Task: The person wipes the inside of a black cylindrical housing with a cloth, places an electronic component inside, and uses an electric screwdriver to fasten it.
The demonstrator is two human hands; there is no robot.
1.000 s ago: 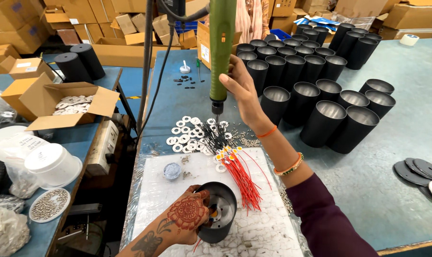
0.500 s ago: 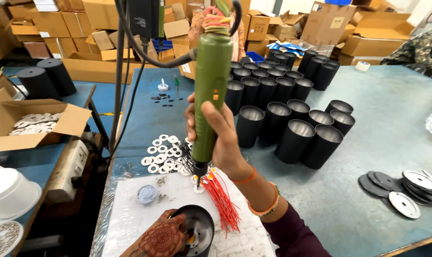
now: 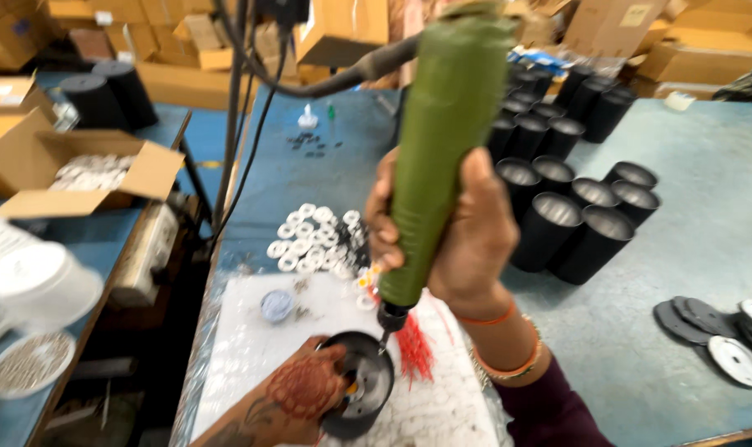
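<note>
Brown cardboard boxes (image 3: pixel 690 50) stack across the top of the frame, and one open cardboard carton (image 3: pixel 78 170) at the left edge holds pale round discs. My right hand (image 3: pixel 463 240) is wrapped tight around the green cylindrical electric screwdriver (image 3: pixel 446 141), which stands nearly upright in the centre, its black cable running off to the upper left. Its dark tip comes down at the rim of the black round metal housing (image 3: pixel 367 385) in the lower centre, on the white foam sheet (image 3: pixel 252 348) over the blue-grey worktop (image 3: pixel 690 248). My left hand (image 3: pixel 305 389) is closed around that housing's left side, steadying it. Red wire bundle (image 3: pixel 413 348) lies just right of the housing. Black cylindrical cans (image 3: pixel 574 223) stand in rows at the upper right.
</note>
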